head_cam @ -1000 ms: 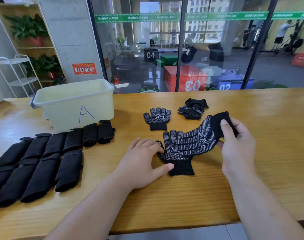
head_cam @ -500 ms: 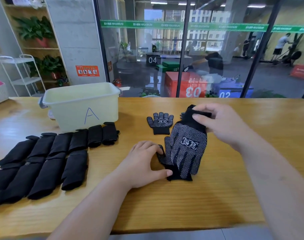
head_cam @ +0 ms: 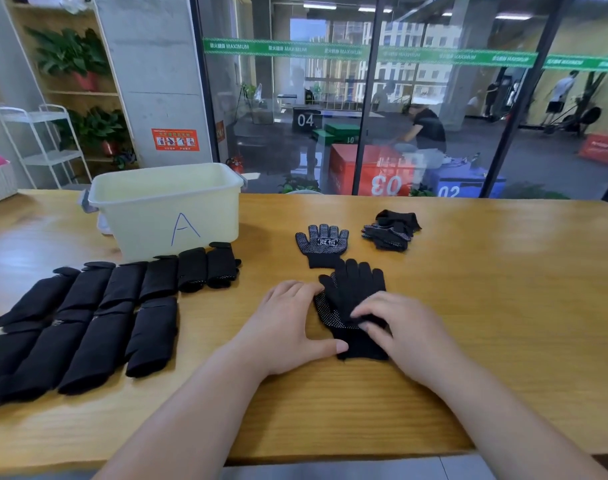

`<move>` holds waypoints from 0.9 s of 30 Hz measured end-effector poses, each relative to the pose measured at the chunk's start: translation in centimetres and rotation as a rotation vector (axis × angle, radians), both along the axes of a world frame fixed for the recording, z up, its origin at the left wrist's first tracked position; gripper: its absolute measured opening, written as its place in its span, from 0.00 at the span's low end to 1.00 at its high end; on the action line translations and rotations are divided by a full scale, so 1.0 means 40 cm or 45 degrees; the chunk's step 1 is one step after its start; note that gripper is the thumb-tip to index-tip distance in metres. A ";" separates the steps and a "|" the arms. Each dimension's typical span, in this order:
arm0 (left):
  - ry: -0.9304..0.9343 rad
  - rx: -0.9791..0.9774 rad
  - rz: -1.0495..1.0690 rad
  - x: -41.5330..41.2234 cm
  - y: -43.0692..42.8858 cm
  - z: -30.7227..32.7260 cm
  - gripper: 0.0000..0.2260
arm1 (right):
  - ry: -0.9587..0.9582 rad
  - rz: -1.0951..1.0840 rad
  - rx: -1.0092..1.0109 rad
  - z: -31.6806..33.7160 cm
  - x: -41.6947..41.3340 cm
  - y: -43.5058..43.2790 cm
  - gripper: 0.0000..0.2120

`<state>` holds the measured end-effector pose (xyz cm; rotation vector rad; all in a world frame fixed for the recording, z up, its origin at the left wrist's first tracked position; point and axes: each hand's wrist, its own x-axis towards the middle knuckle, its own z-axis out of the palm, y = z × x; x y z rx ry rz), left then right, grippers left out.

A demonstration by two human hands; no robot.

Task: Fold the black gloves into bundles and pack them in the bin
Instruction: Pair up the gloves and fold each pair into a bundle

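Note:
Two black gloves lie stacked at the table's middle: the top glove (head_cam: 356, 289) shows its plain back, while the lower glove (head_cam: 327, 315) shows a dotted palm along its left edge. My left hand (head_cam: 288, 327) rests flat beside them, fingertips touching the lower glove's left edge. My right hand (head_cam: 396, 329) pinches the top glove's cuff. Another dotted glove (head_cam: 321, 244) lies flat just behind, and a small pile of gloves (head_cam: 390, 230) sits to its right. Several folded black bundles (head_cam: 105, 306) lie in two rows at the left. The cream bin (head_cam: 167, 209), marked A, stands behind them.
The wooden table (head_cam: 503, 306) runs wide to the right. A glass wall stands right behind its far edge. A white wire rack (head_cam: 43, 147) and plant shelves stand at the back left.
My right hand swung the lifted glove over and laid it back-up on the glove under my left hand. The camera tilted up a little.

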<state>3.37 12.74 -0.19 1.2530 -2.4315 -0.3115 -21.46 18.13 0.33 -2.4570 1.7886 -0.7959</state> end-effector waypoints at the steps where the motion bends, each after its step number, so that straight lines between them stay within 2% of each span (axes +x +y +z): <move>1: -0.004 0.007 0.006 -0.001 0.002 0.003 0.47 | 0.003 -0.019 -0.026 -0.011 0.003 0.009 0.08; 6: 0.014 0.052 -0.007 0.000 0.006 0.005 0.49 | 0.064 -0.150 -0.179 0.001 0.010 0.007 0.08; 9: 0.014 0.040 -0.002 0.001 0.004 0.002 0.51 | -0.051 -0.245 -0.276 0.012 0.015 0.012 0.08; 12: 0.024 0.045 0.013 -0.001 0.007 0.005 0.52 | -0.143 -0.204 -0.362 0.017 0.026 0.039 0.08; 17: 0.041 0.074 0.016 -0.003 0.020 0.018 0.53 | 0.037 -0.125 -0.235 -0.034 0.033 0.066 0.08; 27: 0.082 0.195 0.007 0.005 0.028 0.029 0.56 | 0.019 -0.095 -0.257 -0.032 0.044 0.073 0.08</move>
